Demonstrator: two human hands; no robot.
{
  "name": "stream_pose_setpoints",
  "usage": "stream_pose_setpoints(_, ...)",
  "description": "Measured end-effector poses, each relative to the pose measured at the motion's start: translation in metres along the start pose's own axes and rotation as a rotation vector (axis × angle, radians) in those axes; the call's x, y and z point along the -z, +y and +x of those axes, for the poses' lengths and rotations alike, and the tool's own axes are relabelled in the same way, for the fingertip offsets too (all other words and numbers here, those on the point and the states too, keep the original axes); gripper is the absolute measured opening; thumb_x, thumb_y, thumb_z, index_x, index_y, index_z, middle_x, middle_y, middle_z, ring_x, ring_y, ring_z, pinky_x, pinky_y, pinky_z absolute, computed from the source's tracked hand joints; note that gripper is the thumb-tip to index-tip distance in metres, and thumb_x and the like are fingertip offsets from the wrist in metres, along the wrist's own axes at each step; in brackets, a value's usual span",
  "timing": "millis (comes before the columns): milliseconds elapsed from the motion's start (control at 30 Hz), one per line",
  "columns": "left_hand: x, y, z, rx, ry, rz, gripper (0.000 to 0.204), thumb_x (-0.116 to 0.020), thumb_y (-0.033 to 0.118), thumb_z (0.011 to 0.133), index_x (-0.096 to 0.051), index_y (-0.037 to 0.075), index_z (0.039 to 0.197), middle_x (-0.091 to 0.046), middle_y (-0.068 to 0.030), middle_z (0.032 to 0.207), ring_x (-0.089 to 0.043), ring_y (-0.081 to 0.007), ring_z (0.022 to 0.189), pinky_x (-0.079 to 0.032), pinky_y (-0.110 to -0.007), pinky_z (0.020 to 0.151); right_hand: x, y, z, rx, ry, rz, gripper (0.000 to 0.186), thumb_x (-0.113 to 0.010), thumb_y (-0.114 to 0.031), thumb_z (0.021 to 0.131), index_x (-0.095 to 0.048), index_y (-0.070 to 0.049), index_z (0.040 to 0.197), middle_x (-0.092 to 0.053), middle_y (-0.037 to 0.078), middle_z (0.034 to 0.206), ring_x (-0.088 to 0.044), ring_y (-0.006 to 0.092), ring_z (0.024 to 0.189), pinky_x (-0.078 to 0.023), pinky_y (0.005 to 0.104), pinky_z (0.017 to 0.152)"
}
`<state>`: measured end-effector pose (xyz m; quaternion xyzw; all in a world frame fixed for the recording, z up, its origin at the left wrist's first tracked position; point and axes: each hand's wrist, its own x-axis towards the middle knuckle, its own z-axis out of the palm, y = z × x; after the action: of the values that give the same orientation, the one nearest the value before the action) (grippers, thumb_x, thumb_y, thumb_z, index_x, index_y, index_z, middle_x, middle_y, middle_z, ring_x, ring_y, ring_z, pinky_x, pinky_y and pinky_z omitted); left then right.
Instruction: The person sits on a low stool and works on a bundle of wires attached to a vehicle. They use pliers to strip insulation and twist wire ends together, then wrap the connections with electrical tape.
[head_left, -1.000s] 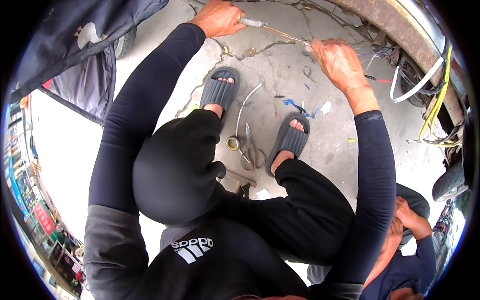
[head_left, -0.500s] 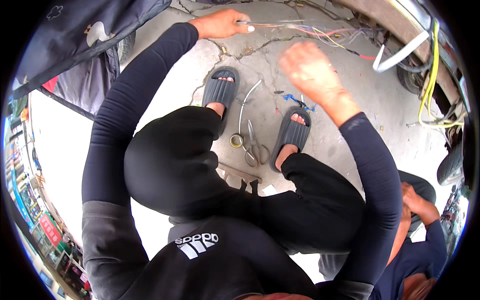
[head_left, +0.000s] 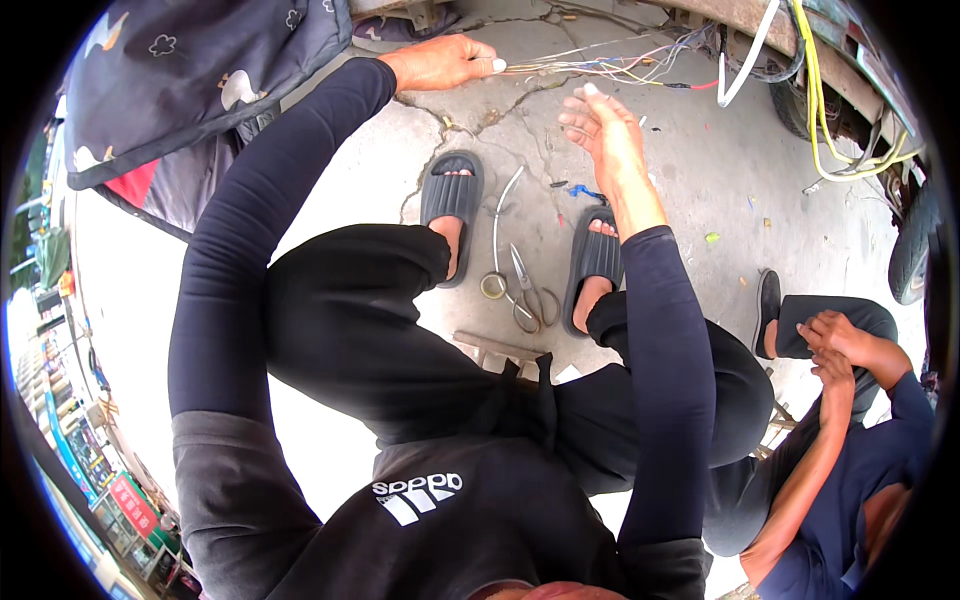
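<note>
Far ahead, my left hand [head_left: 445,62] is closed in a pinch on the ends of a bundle of thin electrical wires [head_left: 610,70]. The strands are white, yellow, red and other colours, and they stretch right toward the underside of a vehicle. Just below the bundle, my right hand [head_left: 608,140] is raised with its fingers apart and nothing visible in it. On the ground between my sandals lie scissors [head_left: 530,297], a roll of tape [head_left: 493,286] and a piece of white tubing [head_left: 497,215].
Yellow cables [head_left: 815,110] and a white tube [head_left: 745,60] hang from the vehicle at the upper right. A dark padded cover [head_left: 200,90] fills the upper left. Another person [head_left: 840,480] sits close on my right, hands together. Blue scraps [head_left: 585,191] lie near my right sandal.
My right hand has gone from blurred and curled to open with fingers extended. The wires now fan out more toward the vehicle. My left hand keeps its pinch. The whole view has shifted.
</note>
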<state>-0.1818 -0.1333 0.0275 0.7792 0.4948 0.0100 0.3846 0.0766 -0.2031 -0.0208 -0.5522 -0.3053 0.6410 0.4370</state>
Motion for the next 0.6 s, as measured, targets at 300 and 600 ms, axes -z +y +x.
stream_pose_setpoints(300,-0.001,0.022,0.003,0.004,0.011,0.053,0.048,-0.051,0.05,0.098,-0.064,0.005,0.091,-0.052,-0.0029,0.069,-0.048,-0.0155,0.067,-0.041,-0.034,0.065,-0.013,-0.039,-0.011,0.129,0.199,0.1,0.03,-0.068,-0.032,0.089,-0.068,-0.002,0.092,-0.07,0.007,0.079,-0.062,0.0116,0.059,-0.045,0.0256,0.054)
stream_pose_setpoints(600,-0.013,0.021,0.022,0.052,0.13,0.04,0.047,-0.051,0.046,0.098,-0.065,0.001,0.093,-0.061,-0.0093,0.073,-0.059,-0.0209,0.066,-0.048,-0.039,0.067,-0.004,-0.032,-0.008,0.286,0.186,-0.28,0.023,-0.064,-0.024,0.091,-0.068,-0.002,0.087,-0.066,0.004,0.075,-0.059,0.0108,0.058,-0.045,0.0257,0.054)
